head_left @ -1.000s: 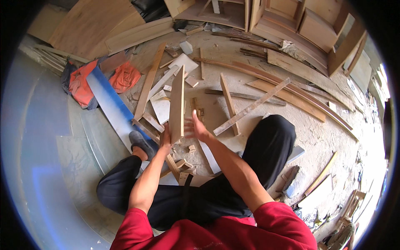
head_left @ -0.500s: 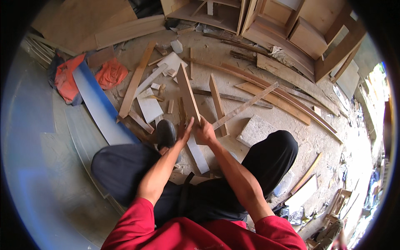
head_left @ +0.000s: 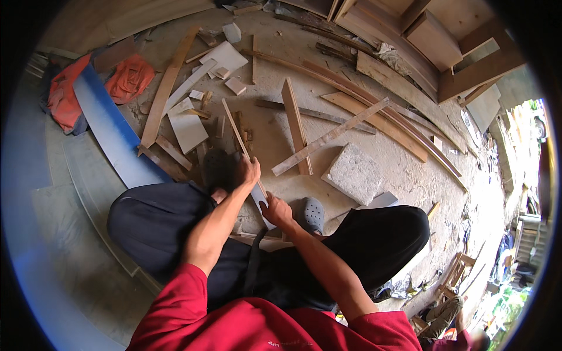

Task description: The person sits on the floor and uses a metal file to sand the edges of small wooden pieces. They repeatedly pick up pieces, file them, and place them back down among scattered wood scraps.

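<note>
Between my knees I hold a narrow wooden board (head_left: 235,126), seen almost edge-on and pointing away from me. My left hand (head_left: 249,169) is closed round it partway along. Nearer to me, my right hand (head_left: 276,211) is closed at its near end, the fingers curled against it. Below the hands lies a pale grey-white strip (head_left: 262,206), partly hidden by them. To the right of the held board, another wooden board (head_left: 297,128) is tilted, with a long thin wooden stick (head_left: 333,135) crossing by its lower end.
A rough white block (head_left: 353,171) lies at the right. Long planks (head_left: 374,111) stretch behind it. Wood offcuts (head_left: 188,130), a blue-and-white panel (head_left: 114,128) and orange cloth (head_left: 130,79) lie to the left. Wooden cabinet frames (head_left: 433,41) stand at the far right. A person (head_left: 448,319) is at lower right.
The held board has turned from showing its broad face to nearly edge-on, and come lower and to the left. My right hand has moved nearer to me along it. The view has shifted.
</note>
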{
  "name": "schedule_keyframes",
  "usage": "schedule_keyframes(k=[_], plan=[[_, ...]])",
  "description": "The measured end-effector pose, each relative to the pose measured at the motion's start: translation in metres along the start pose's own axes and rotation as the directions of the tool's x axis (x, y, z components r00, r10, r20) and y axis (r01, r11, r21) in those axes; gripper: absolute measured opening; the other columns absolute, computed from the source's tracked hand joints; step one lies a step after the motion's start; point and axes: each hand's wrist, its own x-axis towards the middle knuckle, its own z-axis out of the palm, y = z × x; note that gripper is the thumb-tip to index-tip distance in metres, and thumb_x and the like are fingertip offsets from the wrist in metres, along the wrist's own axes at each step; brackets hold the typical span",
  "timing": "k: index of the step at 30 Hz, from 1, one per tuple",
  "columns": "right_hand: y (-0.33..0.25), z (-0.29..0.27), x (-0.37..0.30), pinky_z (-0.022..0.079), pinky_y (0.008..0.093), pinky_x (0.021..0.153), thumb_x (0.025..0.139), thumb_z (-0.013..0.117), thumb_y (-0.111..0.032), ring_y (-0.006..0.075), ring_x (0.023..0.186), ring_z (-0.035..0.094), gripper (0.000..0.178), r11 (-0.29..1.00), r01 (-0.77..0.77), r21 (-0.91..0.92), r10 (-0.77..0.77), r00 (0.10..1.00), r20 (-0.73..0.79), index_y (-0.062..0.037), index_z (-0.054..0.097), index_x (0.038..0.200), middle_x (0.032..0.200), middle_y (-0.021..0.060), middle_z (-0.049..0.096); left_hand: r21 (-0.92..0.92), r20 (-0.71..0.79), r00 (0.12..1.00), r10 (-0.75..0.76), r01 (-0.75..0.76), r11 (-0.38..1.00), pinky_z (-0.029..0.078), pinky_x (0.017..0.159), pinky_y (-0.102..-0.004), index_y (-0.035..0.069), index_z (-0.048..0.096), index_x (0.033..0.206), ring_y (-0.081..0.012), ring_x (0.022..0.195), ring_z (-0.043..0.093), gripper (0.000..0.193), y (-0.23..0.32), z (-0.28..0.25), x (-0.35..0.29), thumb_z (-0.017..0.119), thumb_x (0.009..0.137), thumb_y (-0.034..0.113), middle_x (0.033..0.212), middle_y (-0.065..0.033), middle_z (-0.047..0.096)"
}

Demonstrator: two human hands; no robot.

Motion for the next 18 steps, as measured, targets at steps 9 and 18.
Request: schedule_keyframes(k=[9,18], plan=[[0.051,0.015,0.019,0.049,0.0475,0.088,0.087,0.055,-0.045,0.0397,0.101,0.061,0.056,0.99,-0.108,0.087,0.102,0.992,0.068,-0.0138,0.048,0.133,0.104,0.023,0.065,-0.091,0.013,0.999,0.047,-0.046,0.995,0.047,0.084,-0.0475,0.0,0.054,0.108,-0.0421,0.101,0.058,0.043,0.037,0.034,0.064,0.045,0.09,0.039,0.112,-0.0242,0.059],[0.101,0.005,0.023,0.046,0.0465,0.092,0.082,0.06,-0.047,0.0417,0.108,0.057,0.059,0.883,-0.417,0.216,0.411,0.909,0.076,-0.0093,0.053,0.127,0.111,0.0274,0.061,0.156,0.087,0.995,0.044,-0.057,0.986,0.051,0.075,-0.0469,0.0,0.055,0.106,-0.0397,0.084,0.064,0.039,0.027,0.078,0.102,0.048,0.086,0.033,0.093,-0.0237,0.065]])
